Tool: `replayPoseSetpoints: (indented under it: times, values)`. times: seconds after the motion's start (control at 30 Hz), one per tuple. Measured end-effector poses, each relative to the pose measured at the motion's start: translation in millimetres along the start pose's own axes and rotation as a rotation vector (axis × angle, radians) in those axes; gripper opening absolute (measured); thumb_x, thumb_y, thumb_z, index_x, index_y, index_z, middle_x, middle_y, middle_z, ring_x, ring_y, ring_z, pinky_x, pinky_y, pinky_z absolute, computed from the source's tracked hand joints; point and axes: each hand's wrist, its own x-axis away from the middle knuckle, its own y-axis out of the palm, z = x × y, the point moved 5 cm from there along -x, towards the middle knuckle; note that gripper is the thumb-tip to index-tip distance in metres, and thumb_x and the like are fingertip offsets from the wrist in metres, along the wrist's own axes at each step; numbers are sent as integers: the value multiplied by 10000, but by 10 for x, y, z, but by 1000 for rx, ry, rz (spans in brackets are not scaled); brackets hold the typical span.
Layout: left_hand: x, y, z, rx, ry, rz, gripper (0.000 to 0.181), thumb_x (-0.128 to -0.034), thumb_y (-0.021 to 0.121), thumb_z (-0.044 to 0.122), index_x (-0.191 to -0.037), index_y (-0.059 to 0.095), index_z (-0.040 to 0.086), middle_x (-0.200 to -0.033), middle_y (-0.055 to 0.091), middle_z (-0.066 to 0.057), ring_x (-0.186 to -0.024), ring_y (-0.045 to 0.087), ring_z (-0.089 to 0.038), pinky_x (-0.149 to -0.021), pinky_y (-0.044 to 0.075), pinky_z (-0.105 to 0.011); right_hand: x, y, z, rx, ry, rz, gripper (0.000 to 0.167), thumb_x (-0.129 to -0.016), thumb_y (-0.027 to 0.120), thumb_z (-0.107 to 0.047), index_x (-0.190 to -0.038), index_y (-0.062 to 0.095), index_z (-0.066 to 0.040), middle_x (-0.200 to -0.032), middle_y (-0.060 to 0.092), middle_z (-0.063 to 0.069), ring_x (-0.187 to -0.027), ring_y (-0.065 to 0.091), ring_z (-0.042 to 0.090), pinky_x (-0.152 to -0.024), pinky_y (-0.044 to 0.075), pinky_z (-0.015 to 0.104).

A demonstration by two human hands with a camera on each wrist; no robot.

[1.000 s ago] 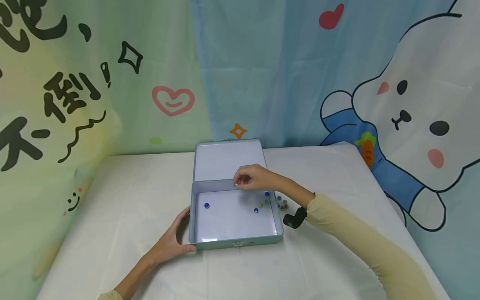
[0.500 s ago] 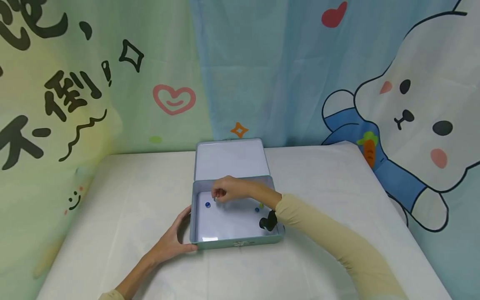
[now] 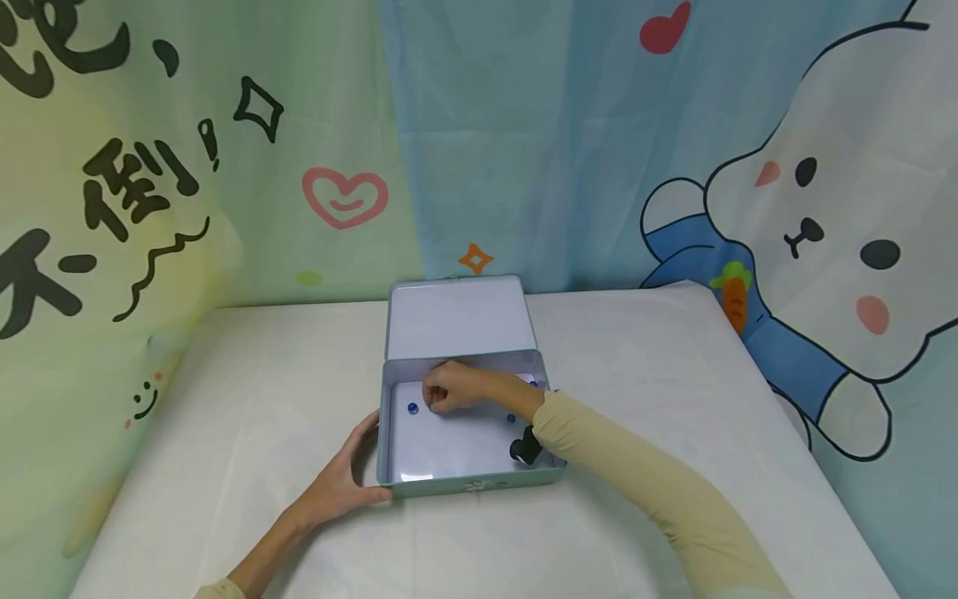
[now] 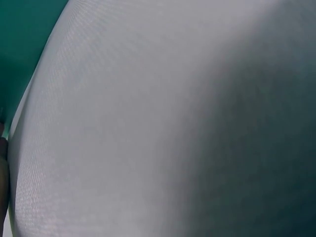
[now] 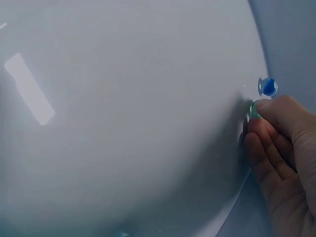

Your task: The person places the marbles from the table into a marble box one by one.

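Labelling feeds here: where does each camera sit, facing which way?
Head: on the head, forward and down at the open box; left hand, right hand and sleeves show.
Left wrist: on that wrist, facing white cloth; probably a finger at left edge.
Right wrist: on that wrist, facing into the box; right hand pinches a green marble.
Both head and right wrist show right hand, box, blue marble.

Two hands (image 3: 344, 478) (image 3: 455, 387), one box (image 3: 419, 489), three visible blue marbles (image 3: 413, 408) (image 3: 511, 418) (image 3: 533, 383), one green marble (image 5: 254, 110)
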Motion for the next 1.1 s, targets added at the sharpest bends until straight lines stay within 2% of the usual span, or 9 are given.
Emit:
replayPoseSetpoints:
  times: [0.2,0.4,0.6,0.7,0.83,1.0,1.1]
  values:
    - [1,-6,-5,-8,-1,2,1131,-688,872,242,-1551,144,303,-1592,265,-126,-1411,208,40,-1127,123,-704,-3,9,-4,-5,9,3,49,-891,666,-78,-934,659,-56,-904,667,43,-819,581,77,-721,475,122]
    - [4,3,-24,-3,-26,1,1141,-680,872,217,-1553,142,296,-1598,256,-115,-1446,213,-63,-1138,119,-690,-4,16,-11,4,10,-3,45,-888,665,-76,-927,663,-53,-894,669,45,-804,574,69,-707,471,116]
    - [-11,12,-12,7,-23,0,1130,-683,868,219,-1551,150,300,-1596,262,-116,-1462,219,-157,-1140,120,-690,6,-1,-31,33,22,-3,94,-882,689,-109,-956,670,-54,-910,666,41,-826,583,81,-725,483,129]
    - [-10,13,-13,8,-19,-1,1126,-686,868,225,-1551,151,301,-1594,265,-115,-1457,221,-135,-1139,120,-692,32,-21,-52,40,24,-1,156,-882,694,-122,-1012,674,-38,-936,662,48,-851,589,94,-741,486,126]
    - [-1,15,-25,11,-19,0,1132,-681,872,219,-1551,152,302,-1589,276,-111,-1437,221,-47,-1137,126,-693,122,-117,-110,22,-15,43,237,-891,675,-103,-1097,664,14,-990,664,95,-889,612,139,-767,499,132]
    - [1,11,-29,2,-14,10,1141,-664,875,187,-1548,163,306,-1579,299,-105,-1401,225,47,-1134,134,-693,368,-346,-207,-37,-76,126,265,-900,670,-103,-1124,653,38,-1018,666,145,-903,623,172,-776,512,140]
    - [-6,1,-29,-10,-11,16,1150,-654,876,160,-1547,167,306,-1577,304,-106,-1403,226,46,-1137,135,-687,566,-486,-251,-61,-93,164,249,-903,672,-117,-1115,660,12,-1011,666,142,-897,624,158,-788,533,157]
